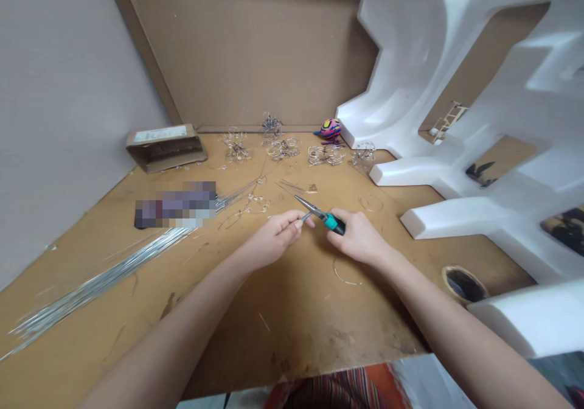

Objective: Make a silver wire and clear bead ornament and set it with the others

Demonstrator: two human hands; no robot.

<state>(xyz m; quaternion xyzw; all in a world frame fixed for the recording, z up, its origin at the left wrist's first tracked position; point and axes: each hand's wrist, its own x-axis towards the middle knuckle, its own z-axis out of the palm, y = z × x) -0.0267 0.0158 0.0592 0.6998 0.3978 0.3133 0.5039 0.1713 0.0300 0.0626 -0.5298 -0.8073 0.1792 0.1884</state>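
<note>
My right hand is closed round the teal and black handles of a pair of needle-nose pliers, whose metal jaws point up and to the left. Just left of the jaws, my left hand pinches a short, thin grey rod between thumb and fingers. Its tip lies close by the pliers; whether they touch I cannot tell. Beyond the hands lie a few loose wires and a bent wire piece. A curved wire rests below the right hand.
A bundle of straight metal wires stretches along the left, beside a blurred-out dark object. Several tangled wire clusters, a colourful ball and an open cardboard box sit at the back. White moulded foam stands right, near a round hole.
</note>
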